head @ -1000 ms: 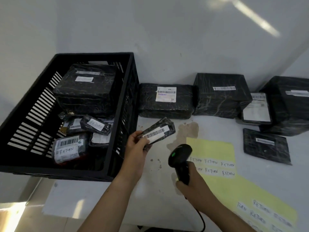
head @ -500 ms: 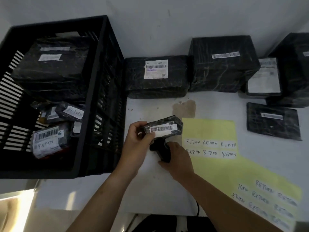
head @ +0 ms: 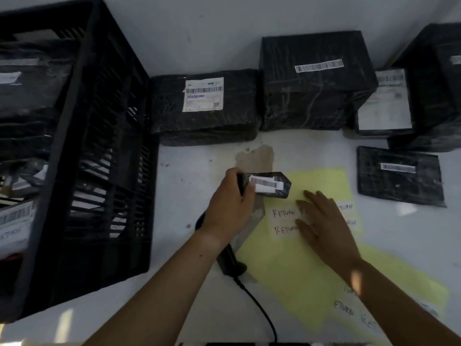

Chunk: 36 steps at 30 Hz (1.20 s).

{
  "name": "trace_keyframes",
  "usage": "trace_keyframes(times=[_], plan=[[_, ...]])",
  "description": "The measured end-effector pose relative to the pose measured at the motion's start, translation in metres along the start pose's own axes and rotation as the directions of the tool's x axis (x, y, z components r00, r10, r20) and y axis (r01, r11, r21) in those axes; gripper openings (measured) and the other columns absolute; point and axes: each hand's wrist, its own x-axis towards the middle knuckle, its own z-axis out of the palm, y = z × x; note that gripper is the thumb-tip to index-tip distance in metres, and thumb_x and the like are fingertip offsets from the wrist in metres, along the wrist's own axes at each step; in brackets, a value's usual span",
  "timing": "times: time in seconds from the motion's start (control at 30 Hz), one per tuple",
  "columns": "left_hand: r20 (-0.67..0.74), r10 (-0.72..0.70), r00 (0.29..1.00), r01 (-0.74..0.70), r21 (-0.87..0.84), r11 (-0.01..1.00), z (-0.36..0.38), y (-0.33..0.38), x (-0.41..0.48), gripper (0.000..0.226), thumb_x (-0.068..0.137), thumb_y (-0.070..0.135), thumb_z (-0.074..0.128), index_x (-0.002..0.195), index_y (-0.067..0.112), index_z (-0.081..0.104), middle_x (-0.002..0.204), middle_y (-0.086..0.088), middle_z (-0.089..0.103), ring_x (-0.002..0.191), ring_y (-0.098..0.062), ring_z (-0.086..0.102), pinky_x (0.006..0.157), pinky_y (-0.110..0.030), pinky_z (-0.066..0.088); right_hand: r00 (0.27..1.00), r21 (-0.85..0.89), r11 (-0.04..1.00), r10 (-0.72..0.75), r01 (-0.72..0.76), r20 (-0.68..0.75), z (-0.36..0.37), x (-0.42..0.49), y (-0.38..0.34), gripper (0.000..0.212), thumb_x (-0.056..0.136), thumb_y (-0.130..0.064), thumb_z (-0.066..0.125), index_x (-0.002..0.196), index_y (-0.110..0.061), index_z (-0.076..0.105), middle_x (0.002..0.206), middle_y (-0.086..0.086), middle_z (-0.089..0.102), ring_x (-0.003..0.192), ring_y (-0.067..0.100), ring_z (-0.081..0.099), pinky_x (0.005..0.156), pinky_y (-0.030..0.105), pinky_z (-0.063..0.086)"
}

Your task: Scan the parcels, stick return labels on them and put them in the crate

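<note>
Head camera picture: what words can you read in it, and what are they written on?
"RETURN": handwritten on a white label on the yellow sheet.
"RETU": the label below, the rest hidden by the right hand.
"ETURN": on a blurred label of the lower yellow sheet.
Barcode labels on the small parcel held by the left hand and on the other parcels: print too small to read.

parcel returns station: black-wrapped barcoded parcels (head: 224,126) along wall (head: 199,26), handheld scanner (head: 228,259), handwritten return labels (head: 284,213), plastic crate (head: 104,171).
</note>
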Motion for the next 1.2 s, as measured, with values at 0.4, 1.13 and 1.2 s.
trace_keyframes(times=[0.4, 1.13, 1.2], plan=[[-0.131, -0.095, 0.987, 0.097, 0.011, 0.995, 0.059, 0.000, 0.039, 0.033, 0.105, 0.029, 0.047, 0.136, 0.018, 0.041, 0.116, 0.006, 0.059, 0.103, -0.007, 0.061, 0.088, -0.028, 0.053, 0.989, 0.220, 0.974, -0.025, 0.057, -0.146, 0.019, 0.010, 0.004, 0.019, 0.088, -0.014, 0.074, 0.107, -0.015, 0.075, 0.138, 0.002, 0.060, 0.142, 0.025, 0.042, 0.122, 0.051, 0.022], [-0.176, 0.222, 0.959, -0.136, 0.402, 0.906, 0.141, -0.054, -0.033, 0.059, 0.095, 0.013, 0.032, 0.153, 0.002, 0.035, 0.167, -0.011, 0.020, 0.156, -0.023, 0.010, 0.126, -0.045, 0.015, 0.985, 0.220, 0.975, 0.072, -0.036, -0.157, 0.024, 0.012, -0.010, 0.010, 0.093, -0.006, 0.064, 0.087, -0.014, 0.064, 0.146, 0.006, 0.054, 0.145, 0.019, 0.037, 0.124, 0.043, 0.018], [-0.172, 0.227, 0.959, -0.143, 0.400, 0.905, 0.141, -0.055, -0.033, 0.063, 0.092, 0.012, 0.031, 0.154, 0.002, 0.034, 0.167, -0.012, 0.018, 0.156, -0.024, 0.009, 0.126, -0.046, 0.015, 0.984, 0.235, 0.972, 0.069, -0.029, -0.163, 0.024, 0.011, -0.008, 0.007, 0.096, -0.008, 0.062, 0.093, -0.013, 0.065, 0.146, 0.005, 0.054, 0.145, 0.016, 0.037, 0.123, 0.045, 0.021]])
